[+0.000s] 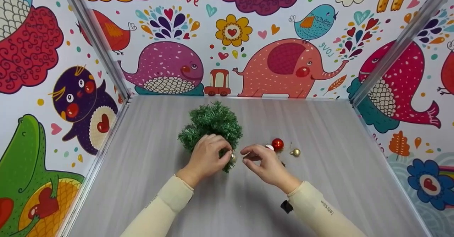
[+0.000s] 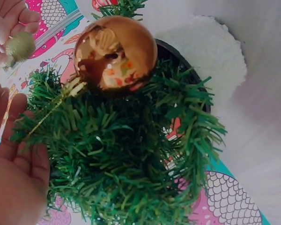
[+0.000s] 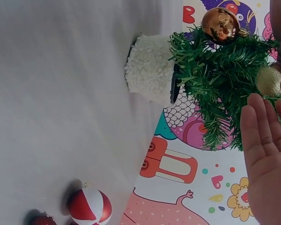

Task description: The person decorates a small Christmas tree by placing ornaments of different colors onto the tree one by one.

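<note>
A small artificial Christmas tree with green tinsel-like branches stands in a white fuzzy pot. My left hand is at its near side, thumb and forefinger curled together at the cap end of a glittery gold bauble. My right hand is just to the right of that bauble, its fingers stretched and parted from the thumb, with nothing between them. A shiny copper bauble hangs in the branches, its gold string trailing towards my left fingers.
On the table, right of the tree, lie a shiny red bauble and a small gold bauble. A red-and-white striped bauble is close by, partly behind my right hand in the head view. Cartoon-printed walls bound the table.
</note>
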{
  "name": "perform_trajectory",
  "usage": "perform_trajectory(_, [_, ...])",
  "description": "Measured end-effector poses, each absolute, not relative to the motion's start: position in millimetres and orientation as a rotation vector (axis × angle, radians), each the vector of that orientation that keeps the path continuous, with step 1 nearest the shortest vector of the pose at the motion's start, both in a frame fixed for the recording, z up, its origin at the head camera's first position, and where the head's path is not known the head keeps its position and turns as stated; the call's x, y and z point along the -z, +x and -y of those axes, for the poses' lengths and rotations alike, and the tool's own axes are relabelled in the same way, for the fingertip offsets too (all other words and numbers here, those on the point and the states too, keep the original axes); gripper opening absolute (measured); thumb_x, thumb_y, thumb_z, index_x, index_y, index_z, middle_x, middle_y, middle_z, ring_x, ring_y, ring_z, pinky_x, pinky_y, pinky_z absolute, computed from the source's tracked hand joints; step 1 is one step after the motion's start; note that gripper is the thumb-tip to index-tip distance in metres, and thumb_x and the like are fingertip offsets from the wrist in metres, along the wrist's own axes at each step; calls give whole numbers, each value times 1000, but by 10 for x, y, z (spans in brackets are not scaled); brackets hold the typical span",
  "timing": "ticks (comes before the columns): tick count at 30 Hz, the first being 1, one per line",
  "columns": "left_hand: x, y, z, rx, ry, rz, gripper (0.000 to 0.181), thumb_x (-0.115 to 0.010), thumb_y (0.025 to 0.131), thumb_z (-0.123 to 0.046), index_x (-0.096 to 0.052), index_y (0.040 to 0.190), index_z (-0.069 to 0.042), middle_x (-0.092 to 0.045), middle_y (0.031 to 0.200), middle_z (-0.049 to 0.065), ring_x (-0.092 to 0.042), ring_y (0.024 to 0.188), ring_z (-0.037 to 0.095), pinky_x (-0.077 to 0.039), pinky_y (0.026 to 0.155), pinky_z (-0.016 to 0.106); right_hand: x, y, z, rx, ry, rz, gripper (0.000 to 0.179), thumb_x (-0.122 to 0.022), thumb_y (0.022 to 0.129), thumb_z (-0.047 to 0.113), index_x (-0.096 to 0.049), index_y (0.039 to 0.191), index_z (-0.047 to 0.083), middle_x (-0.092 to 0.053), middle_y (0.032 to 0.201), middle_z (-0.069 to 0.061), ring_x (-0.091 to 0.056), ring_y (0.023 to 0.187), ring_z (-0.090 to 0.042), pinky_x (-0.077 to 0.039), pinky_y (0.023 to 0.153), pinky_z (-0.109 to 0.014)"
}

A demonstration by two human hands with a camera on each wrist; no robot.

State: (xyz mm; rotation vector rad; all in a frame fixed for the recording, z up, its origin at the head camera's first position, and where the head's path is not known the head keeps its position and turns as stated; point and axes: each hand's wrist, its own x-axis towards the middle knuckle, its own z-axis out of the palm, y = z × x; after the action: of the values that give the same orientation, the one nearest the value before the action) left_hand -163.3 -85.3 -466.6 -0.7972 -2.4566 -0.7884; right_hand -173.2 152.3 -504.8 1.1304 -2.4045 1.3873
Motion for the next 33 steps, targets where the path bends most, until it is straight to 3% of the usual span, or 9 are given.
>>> perform_trajectory(24, [4674,-1639,805,756,-796,2465,8,-73,88,-22,-75,83,-17,-65,84,-8,-56,78,14,-47,76,34,4964,-1775,-1310,-1328,1045,2357,8,-73,92,21,-73,100,21,-61,85,12,-60,72,-6,-55,65,-27])
perform_trajectory(33, [4680,-1646,783,772,-806,2467,7,-73,88,-22,-75,84,-17,-66,85,-8,-57,79,14,-47,76,34,4996,-1783,-1295,-1430,1017,2336,12,-71,92,12,-73,94,23,-64,86,11,-60,69,-8,-53,61,-27])
